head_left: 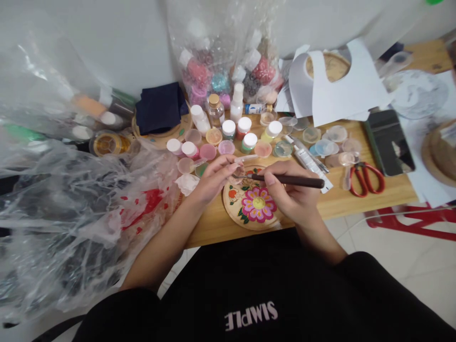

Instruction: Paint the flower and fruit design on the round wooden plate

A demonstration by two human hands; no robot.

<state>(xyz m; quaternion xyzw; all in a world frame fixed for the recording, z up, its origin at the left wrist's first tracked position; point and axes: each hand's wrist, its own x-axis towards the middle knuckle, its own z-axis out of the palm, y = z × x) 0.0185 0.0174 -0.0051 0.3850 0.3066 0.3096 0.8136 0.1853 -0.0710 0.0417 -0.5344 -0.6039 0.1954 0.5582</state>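
Observation:
My left hand (216, 179) pinches a small clear plastic cup (237, 174), its pale lid tab (246, 158) sticking out to the right. In my right hand (297, 197) is a small spatula (297, 180) with a dark handle and a thin metal end. The metal end points left and meets the cup; the contents are too small to make out. Below both hands lies a round wooden disc (231, 211) painted with a pink and purple flower (259, 204), green leaves and orange fruit. My right hand covers part of its right side.
Several small paint cups (207, 152) and white-capped jars (244, 127) stand behind the disc. Rightward are a white tube (308, 159), red-handled pliers (366, 179), a phone (390, 140) and cut white paper (345, 95). Crumpled clear plastic (89, 213) fills the left.

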